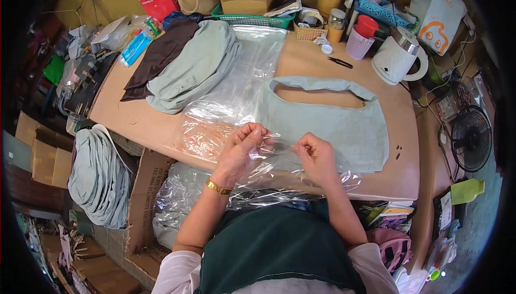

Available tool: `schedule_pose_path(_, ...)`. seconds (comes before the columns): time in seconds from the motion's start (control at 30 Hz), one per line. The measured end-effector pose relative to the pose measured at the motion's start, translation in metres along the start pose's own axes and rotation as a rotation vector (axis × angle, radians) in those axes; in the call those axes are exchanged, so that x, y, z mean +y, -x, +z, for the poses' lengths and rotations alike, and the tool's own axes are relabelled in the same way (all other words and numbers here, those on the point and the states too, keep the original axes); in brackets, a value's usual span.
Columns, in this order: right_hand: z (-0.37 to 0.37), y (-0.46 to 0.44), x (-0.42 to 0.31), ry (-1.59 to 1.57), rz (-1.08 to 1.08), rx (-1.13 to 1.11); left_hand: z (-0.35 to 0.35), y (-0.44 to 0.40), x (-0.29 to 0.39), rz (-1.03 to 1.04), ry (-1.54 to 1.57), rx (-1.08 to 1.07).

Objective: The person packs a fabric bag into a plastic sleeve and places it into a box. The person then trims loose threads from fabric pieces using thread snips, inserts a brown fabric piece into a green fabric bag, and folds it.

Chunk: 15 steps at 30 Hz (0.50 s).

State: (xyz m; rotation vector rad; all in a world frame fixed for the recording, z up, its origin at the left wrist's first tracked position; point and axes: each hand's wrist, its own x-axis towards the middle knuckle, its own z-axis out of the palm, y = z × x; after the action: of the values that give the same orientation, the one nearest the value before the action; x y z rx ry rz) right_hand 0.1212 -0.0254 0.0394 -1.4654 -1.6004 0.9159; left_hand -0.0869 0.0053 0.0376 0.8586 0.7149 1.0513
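Note:
Between my two hands a clear plastic bag [277, 166] is stretched, its film hanging down toward my lap. My left hand [241, 149], with a gold watch or bracelet at the wrist, pinches one part of its edge. Another part is gripped by the closed fingers of my right hand [314, 154]. Just beyond lies a pale green cloth bag [333, 127], flat on the table, its handle loop away from me. More clear plastic bags [258, 52] lie flat behind my left hand. To their left are a pale green cloth pile [196, 68] and a dark brown cloth [161, 55].
Black thread snips [339, 62] and a white kettle [395, 60] stand toward the back right of the table [121, 109]. A cardboard box [141, 208] with plastic-wrapped items is below its front edge. Green cloth pieces [99, 178] hang left; a black fan [471, 138] is right.

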Motion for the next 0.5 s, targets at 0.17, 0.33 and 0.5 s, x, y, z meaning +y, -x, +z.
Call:
schedule_pose_path(0.17,0.048,-0.001,-0.013,0.255,-0.939,0.269,-0.016,-0.020,-0.075,-0.168,0.051,-0.008)
schedule_pose_path(0.33,0.029,-0.014,0.017,0.425,-0.638,0.320,0.068,0.001,-0.045,-0.357,0.208,0.371)
schedule_pose_path(0.5,0.054,-0.001,-0.001,0.195,-0.975,0.317,0.037,0.013,-0.052,-0.345,0.030,0.297)
